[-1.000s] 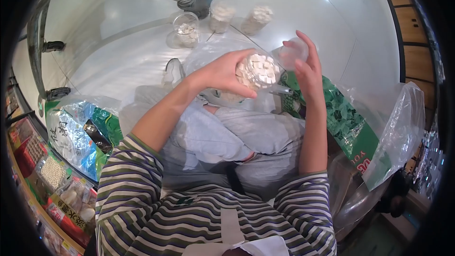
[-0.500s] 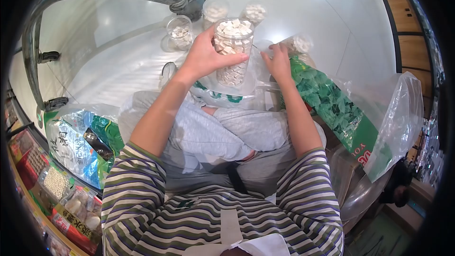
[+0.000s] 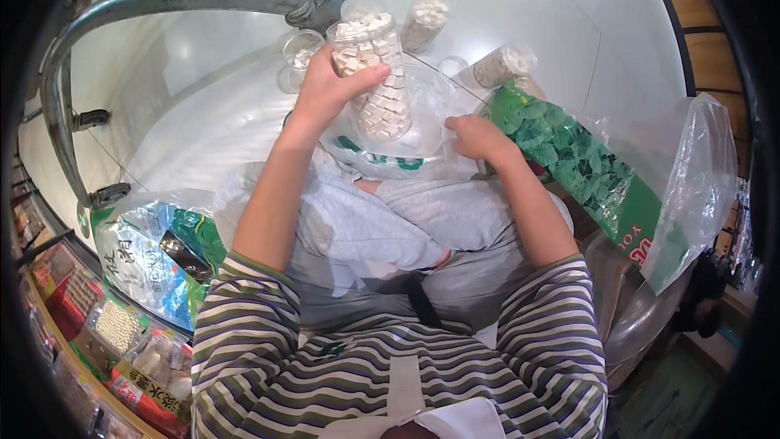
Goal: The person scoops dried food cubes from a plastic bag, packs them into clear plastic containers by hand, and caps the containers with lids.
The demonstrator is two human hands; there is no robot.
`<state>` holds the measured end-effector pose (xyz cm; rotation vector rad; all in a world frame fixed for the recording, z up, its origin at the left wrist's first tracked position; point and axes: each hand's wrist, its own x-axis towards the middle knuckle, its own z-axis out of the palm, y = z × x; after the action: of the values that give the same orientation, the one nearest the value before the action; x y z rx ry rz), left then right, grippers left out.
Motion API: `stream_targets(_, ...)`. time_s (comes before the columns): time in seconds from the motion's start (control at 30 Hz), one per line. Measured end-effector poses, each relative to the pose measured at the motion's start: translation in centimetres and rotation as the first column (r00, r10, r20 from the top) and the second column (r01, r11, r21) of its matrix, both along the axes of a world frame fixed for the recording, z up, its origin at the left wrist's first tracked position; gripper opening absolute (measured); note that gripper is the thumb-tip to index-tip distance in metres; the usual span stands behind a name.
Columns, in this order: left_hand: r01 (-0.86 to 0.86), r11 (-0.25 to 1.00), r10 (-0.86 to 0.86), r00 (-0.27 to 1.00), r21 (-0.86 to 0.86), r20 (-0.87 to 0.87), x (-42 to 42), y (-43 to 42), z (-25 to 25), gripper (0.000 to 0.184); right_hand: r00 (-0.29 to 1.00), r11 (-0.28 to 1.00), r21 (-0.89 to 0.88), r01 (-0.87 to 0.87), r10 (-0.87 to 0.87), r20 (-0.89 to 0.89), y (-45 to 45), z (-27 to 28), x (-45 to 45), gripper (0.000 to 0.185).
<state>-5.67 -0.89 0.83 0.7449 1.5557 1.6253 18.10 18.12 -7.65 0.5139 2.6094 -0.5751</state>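
In the upper middle of the frame, the left hand (image 3: 323,88) is gripping a tall clear plastic jar full of small white blocks (image 3: 383,106). Its thumb is pressing across the front while the other fingers are mostly hiding behind the wall. The jar is standing roughly upright over a crinkled clear plastic bag with green print (image 3: 408,163); whether its base is resting on the bag is hard to tell.

At centre right, the right hand (image 3: 485,140) is hovering by the bag's edge, fingers curling in close together; whether they are pinching the film cannot be told.

Near the top, a second upright jar of white pieces (image 3: 426,23) is standing apart, and a third jar (image 3: 505,65) is lying tilted towards the right, beside a small clear round disc (image 3: 452,66) and a green leaf-printed plastic sack (image 3: 577,158).

The step in hand seems to be steadying the filled jar above the bag; moving it calls for a level, firm left grip, with the right fingers managing the loose film.
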Motion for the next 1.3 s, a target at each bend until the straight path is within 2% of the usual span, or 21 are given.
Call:
stream_targets(0.07, -0.022, 0.997, 0.018, 0.998, 0.068, 0.064, -0.2, -0.4, 0.2, 0.048, 1.000, 0.999, -0.043, -0.016, 0.015, -0.014, 0.2, 2.6, -0.8, 0.031)
stream_targets(0.13, -0.010, 0.999, 0.006, 0.998, 0.049, 0.069, -0.5, -0.9, 0.5, 0.047, 0.999, 0.995, -0.088, -0.036, 0.034, -0.026, 0.2, 5.3, -1.4, 0.029)
stream_targets(0.2, -0.002, 0.997, 0.001, 1.000, 0.079, 0.007, -0.7, -1.1, 0.9, 0.050, 1.000, 0.997, 0.068, -0.021, 0.022, -0.020, 0.0, 6.9, -1.4, 0.026)
stream_targets(0.23, 0.000, 0.997, 0.000, 1.000, 0.074, 0.009, -0.8, -1.2, 1.0, 0.050, 1.000, 0.998, 0.063, -0.019, 0.020, -0.018, 0.2, 7.1, -1.3, 0.026)
stream_targets(0.3, -0.009, 0.995, 0.010, 1.000, 0.100, -0.009, -1.0, -1.2, 1.1, 0.064, 0.990, 1.000, -0.009, 0.003, -0.004, -0.142, 0.2, 7.5, -1.0, 0.019)
stream_targets(0.33, 0.001, 0.995, 0.000, 1.000, 0.096, -0.011, -0.9, -1.0, 1.3, 0.064, 0.990, 1.000, -0.012, 0.012, -0.014, -0.143, 0.2, 7.9, -1.0, 0.019)
stream_targets(0.4, -0.072, 0.976, 0.096, 0.989, 0.203, -0.114, -0.7, -0.8, 1.7, 0.080, 0.977, 0.998, 0.029, 0.053, -0.046, -0.210, 0.0, 9.0, -1.2, 0.016)
stream_targets(0.43, -0.054, 0.981, 0.084, 0.984, 0.189, -0.156, -1.1, -1.0, 1.6, 0.088, 0.975, 0.998, 0.023, 0.063, -0.057, -0.216, 0.2, 9.7, -1.2, 0.016)
stream_targets(0.6, -0.006, 0.976, 0.060, 0.969, 0.218, -0.241, -1.2, -1.1, 2.2, 0.090, 0.940, 0.984, 0.057, 0.170, -0.145, -0.309, 1.0, 11.4, -0.5, 0.014)
stream_targets(0.67, -0.007, 0.983, 0.087, 0.900, 0.186, -0.427, -0.5, -1.0, 2.8, 0.081, 0.929, 0.982, 0.040, 0.187, -0.163, -0.332, 1.3, 11.3, -0.3, 0.014)
stream_targets(0.7, -0.030, 0.990, 0.109, 0.781, 0.138, -0.614, 0.0, -1.0, 3.2, 0.071, 0.950, 0.981, 0.055, 0.186, -0.165, -0.265, 1.3, 11.9, -0.6, 0.017)
stream_targets(0.73, -0.022, 0.996, 0.081, 0.590, 0.084, -0.803, 0.0, -1.0, 2.8, 0.070, 0.966, 0.981, 0.068, 0.184, -0.167, -0.196, 1.3, 12.0, -0.8, 0.020)
stream_targets(0.8, 0.035, 0.998, -0.065, 0.320, -0.057, -0.945, 0.4, -0.9, 3.2, 0.071, 0.960, 0.982, 0.046, 0.182, -0.167, -0.227, 1.3, 11.5, -0.8, 0.021)
stream_targets(0.93, 0.045, 0.993, -0.115, 0.383, -0.106, -0.917, 1.1, -0.4, 1.8, 0.071, 0.956, 0.992, -0.038, 0.123, -0.129, -0.263, 1.2, 10.6, -0.7, 0.023)
stream_targets(1.13, 0.071, 0.975, -0.223, 0.298, -0.211, -0.928, 2.0, 0.1, 1.7, 0.071, 0.949, 0.989, -0.086, 0.118, -0.138, -0.282, 1.1, 8.7, -0.9, 0.021)
stream_targets(1.2, 0.024, 0.958, -0.284, 0.233, -0.286, -0.930, 2.3, -0.1, 1.5, 0.073, 0.949, 0.990, -0.085, 0.115, -0.135, -0.284, 1.2, 8.6, -1.0, 0.021)
stream_targets(1.3, 0.005, 0.951, -0.306, 0.172, -0.310, -0.936, 2.6, -0.1, 1.1, 0.074, 0.952, 0.991, -0.090, 0.101, -0.122, -0.282, 1.4, 8.2, -1.2, 0.022)
